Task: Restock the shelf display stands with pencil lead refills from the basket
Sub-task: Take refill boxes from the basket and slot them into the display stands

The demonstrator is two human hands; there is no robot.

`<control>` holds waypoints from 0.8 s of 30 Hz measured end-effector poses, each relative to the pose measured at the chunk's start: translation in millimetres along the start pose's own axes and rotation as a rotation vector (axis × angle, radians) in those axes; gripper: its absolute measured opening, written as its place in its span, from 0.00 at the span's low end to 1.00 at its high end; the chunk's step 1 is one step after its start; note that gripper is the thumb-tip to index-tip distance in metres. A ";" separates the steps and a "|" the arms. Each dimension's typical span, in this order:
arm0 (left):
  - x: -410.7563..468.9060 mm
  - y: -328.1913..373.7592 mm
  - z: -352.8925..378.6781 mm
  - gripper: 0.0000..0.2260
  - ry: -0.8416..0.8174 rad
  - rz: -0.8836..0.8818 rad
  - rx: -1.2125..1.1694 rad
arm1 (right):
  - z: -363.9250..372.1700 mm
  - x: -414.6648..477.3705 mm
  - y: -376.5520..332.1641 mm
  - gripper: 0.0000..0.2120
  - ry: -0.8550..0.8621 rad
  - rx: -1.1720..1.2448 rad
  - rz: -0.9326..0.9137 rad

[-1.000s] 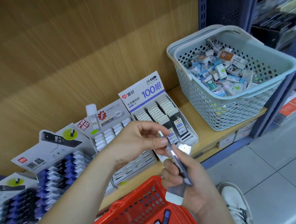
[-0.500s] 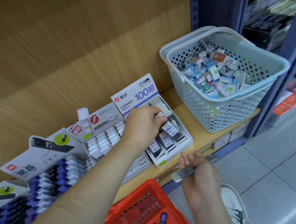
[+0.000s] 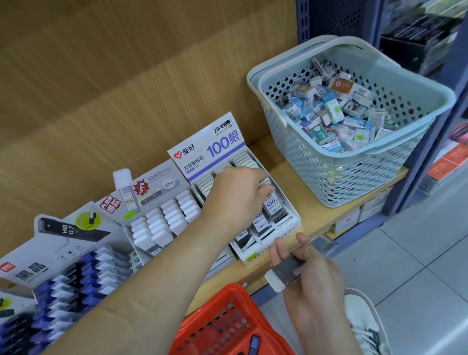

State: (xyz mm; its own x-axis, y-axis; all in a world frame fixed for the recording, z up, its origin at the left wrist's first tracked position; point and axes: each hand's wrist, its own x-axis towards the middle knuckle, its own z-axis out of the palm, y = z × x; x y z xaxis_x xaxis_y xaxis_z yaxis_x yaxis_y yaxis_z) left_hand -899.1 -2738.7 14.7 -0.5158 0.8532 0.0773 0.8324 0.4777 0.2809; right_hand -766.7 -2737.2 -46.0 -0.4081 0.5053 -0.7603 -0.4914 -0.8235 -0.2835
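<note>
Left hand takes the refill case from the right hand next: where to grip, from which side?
I'd pinch the white cap end, coming in from the left. The refill case lies crosswise in the right hand, whose fingers hold its middle; the cap end juts out free on that side.

Lighting is bright and even from overhead, with pale glare streaks on the floor tiles [image 3: 458, 312] at lower right, and soft shadows only, the widest a dim band across the wooden back panel [image 3: 101, 75] at upper left. Focus holds at centre; the far shelves [image 3: 434, 6] at upper right and the display stands [image 3: 18, 338] at lower left are blurred, and the refill case [image 3: 287, 267] in the right hand [image 3: 310, 285] is motion-smeared. Wide-angle distortion tilts the blue upright [image 3: 304, 2] and stretches the forearm [image 3: 112, 320] toward the lower left edge.
</note>
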 end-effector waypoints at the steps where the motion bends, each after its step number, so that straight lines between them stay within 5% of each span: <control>1: 0.1 0.1 -0.1 0.19 -0.001 0.005 0.006 | -0.3 -0.8 -0.2 0.12 -0.008 -0.001 -0.002; 24: 5.2 -0.7 20.1 0.11 0.050 0.035 0.022 | -4.0 -4.6 -1.1 0.04 -0.119 -0.103 -0.074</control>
State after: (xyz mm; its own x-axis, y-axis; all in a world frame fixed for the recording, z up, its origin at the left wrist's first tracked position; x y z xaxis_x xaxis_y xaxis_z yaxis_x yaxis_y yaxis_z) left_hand -898.3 -2730.4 -4.4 -0.4956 0.8581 0.1342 0.8538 0.4530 0.2566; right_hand -761.2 -2739.7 -44.6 -0.4649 0.5872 -0.6627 -0.4441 -0.8021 -0.3992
